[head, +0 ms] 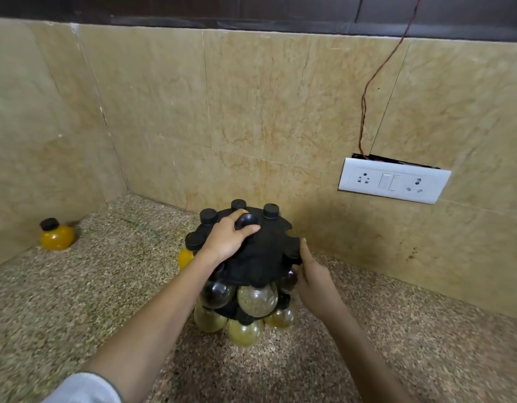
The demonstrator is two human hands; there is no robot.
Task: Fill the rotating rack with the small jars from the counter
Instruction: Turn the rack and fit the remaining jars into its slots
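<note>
I recorded a corner bounded by beige stone-tiled walls [280,97], with a white switch plate [394,180] on the right-hand wall and a thin wire [376,74] running up from it. The speckled granite counter [106,286] was level and offered firm footing. The black rotating rack [263,254] stood near its middle, the lower tiers loaded with round jars [257,299], while the top tier showed open notches on its right side. The left hand [226,238] was curled round the top knob [247,221]. The right hand [312,274] lay against the rim of the upper disc with fingers fairly straight, pinching nothing that I could see. One loose jar [57,235], orange-filled and black-capped, stood upright against the left wall, well apart from the rack and on the left hand's side. In my judgement the left hand was the nearer for the pick-up, and the open notches would need turning towards it.
</note>
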